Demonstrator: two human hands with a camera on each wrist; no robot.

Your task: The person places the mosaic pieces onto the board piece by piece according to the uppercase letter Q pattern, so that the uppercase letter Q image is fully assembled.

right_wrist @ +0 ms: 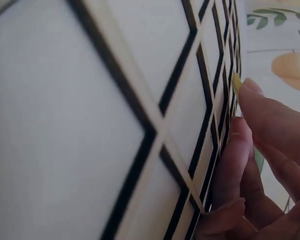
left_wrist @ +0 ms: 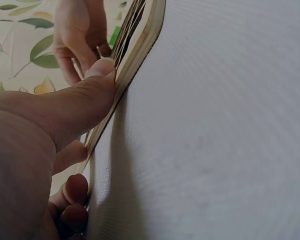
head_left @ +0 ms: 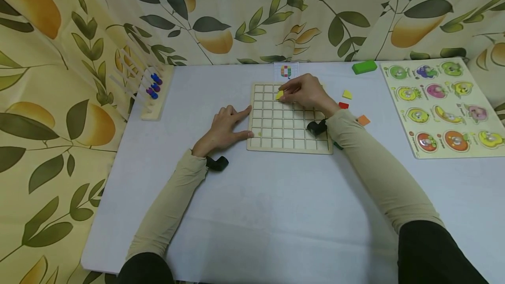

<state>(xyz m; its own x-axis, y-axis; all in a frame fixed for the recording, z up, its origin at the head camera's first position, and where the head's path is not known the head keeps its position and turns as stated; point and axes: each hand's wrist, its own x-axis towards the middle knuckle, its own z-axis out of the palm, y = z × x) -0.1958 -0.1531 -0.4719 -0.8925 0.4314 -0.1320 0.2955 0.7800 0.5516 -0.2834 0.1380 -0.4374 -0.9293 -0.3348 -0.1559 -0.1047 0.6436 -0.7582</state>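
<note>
A wooden grid board [head_left: 289, 145] lies on the table, divided into small square cells. My right hand [head_left: 307, 94] is over its upper part and pinches a small yellow tile [head_left: 279, 95] between thumb and fingers. The tile's edge [right_wrist: 236, 83] shows at the fingertips in the right wrist view, close to the grid. My left hand [head_left: 225, 127] touches the board's left edge with thumb and index finger spread apart. In the left wrist view its thumb [left_wrist: 85, 97] lies against the wooden rim, the other fingers lower down.
Right of the board lie a yellow piece [head_left: 347, 94], a red piece [head_left: 343, 105] and an orange tile [head_left: 363, 120]. A pattern card [head_left: 286, 70] sits behind it. Farther right are a green block [head_left: 364, 67] and a fruit puzzle board [head_left: 446, 104]; a bead stand [head_left: 158, 100] stands left.
</note>
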